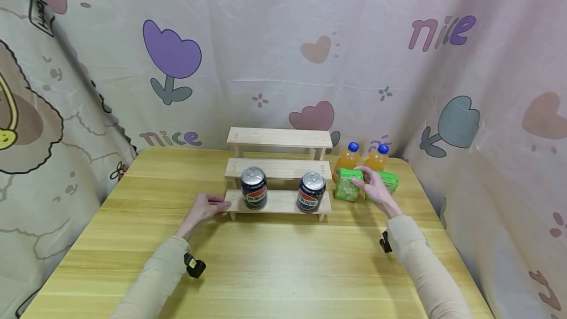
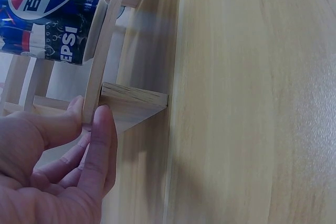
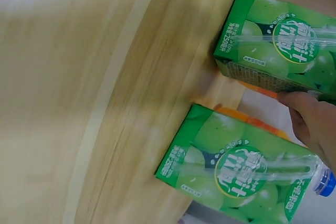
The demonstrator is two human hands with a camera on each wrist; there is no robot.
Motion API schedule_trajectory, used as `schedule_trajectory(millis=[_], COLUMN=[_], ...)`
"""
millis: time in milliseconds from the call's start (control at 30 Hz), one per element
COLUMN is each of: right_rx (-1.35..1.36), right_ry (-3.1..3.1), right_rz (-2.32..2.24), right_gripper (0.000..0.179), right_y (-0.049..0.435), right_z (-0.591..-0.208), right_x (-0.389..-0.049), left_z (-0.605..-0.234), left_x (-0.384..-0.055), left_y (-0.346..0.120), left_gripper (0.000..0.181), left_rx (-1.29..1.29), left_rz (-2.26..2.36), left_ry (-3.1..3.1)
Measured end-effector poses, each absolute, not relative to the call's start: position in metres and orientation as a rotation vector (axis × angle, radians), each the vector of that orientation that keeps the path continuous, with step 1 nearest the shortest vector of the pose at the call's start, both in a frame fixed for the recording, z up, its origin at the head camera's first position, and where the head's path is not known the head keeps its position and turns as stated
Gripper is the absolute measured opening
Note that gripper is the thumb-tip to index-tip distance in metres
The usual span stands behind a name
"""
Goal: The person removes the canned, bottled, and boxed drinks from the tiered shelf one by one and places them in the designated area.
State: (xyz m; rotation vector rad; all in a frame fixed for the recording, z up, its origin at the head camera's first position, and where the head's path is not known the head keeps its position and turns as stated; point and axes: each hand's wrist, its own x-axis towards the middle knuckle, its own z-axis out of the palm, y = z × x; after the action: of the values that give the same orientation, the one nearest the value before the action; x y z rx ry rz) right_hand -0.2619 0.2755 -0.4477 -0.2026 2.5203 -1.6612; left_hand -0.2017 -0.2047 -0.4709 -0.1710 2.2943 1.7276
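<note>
A three-step wooden rack (image 1: 280,137) stands near the back of the table. Two Pepsi cans, a left can (image 1: 254,188) and a right can (image 1: 311,192), are upright on its lowest step. My left hand (image 1: 206,209) pinches the left end of that step between thumb and fingers (image 2: 97,150). To the right of the rack, my right hand (image 1: 377,189) grips a green juice box (image 1: 348,184) near its top. A second green juice box (image 3: 236,169) stands beside it, partly behind my hand in the head view.
Behind the juice boxes are two orange drink bottles with blue caps, one nearer the rack (image 1: 347,158) and one farther right (image 1: 377,158). A patterned curtain (image 1: 266,53) hangs along the back and sides of the wooden table (image 1: 274,270).
</note>
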Motion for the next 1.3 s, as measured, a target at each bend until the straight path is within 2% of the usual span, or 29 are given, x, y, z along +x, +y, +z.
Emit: schedule_trajectory(millis=[633,933,1300], right_rx=[-0.189,-0.186,-0.379], right_ry=[2.453,2.587,2.725], right_rz=[-1.822,-2.034,-2.024], right_gripper=[0.059,0.055,0.049], right_y=[0.275,0.256,0.223], right_z=[-0.451,-0.449,-0.431], right_x=[-0.25,-0.236,-0.224], left_z=[-0.474,-0.474,-0.474], left_x=[-0.203,-0.201,-0.201], left_y=[-0.204,-0.203,-0.204], left_gripper=[0.041,0.039,0.039], left_rx=[-0.15,-0.154,-0.154], left_rz=[1.713,1.746,1.761], left_ry=[2.324,2.291,2.285])
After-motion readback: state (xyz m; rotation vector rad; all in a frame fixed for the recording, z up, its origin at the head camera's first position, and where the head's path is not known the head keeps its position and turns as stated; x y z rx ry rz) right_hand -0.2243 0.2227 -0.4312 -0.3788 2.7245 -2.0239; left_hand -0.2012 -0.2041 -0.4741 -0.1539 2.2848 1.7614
